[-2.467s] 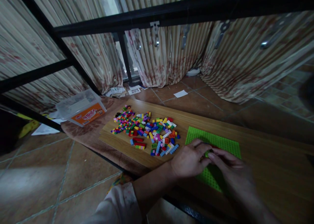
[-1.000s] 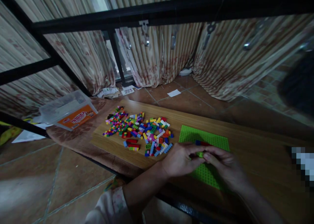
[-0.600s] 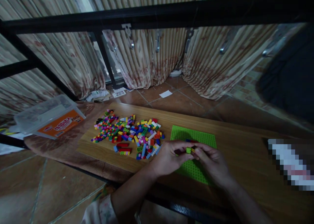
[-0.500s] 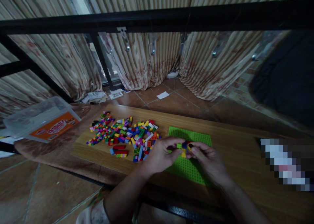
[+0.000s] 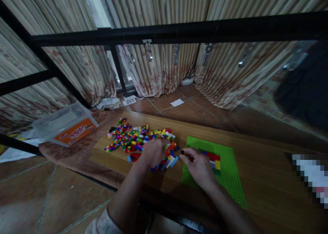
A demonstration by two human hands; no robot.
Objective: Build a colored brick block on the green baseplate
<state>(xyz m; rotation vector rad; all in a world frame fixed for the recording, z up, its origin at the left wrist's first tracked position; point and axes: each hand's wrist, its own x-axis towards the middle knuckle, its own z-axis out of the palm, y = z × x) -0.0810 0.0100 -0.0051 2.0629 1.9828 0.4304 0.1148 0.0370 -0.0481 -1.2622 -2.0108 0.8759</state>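
My left hand (image 5: 153,152) reaches over the right part of a heap of colourful toy bricks (image 5: 125,135). Its index finger stretches out across the bricks, no brick shows in it, and its other fingertips are partly hidden. A small dark brick (image 5: 182,152) is pinched between the thumb and fingers of my right hand (image 5: 198,165), above the left side of a green studded baseplate (image 5: 230,182). On that plate, just beyond my right hand, sits a group of red, blue, white and yellow bricks (image 5: 214,157), partly covered by the hand.
Everything rests on a long wooden board (image 5: 258,159). At the left, a clear plastic box (image 5: 68,124) with an orange label stands on a brown cloth (image 5: 99,172). Behind runs a black metal rail (image 5: 174,32) with hooks, before striped curtains. A blurred-out patch (image 5: 311,176) lies right.
My hands have parted: the left has moved left to the heap, and the right holds a dark brick. The bricks between my hands now show on the green plate. The view has shifted left.
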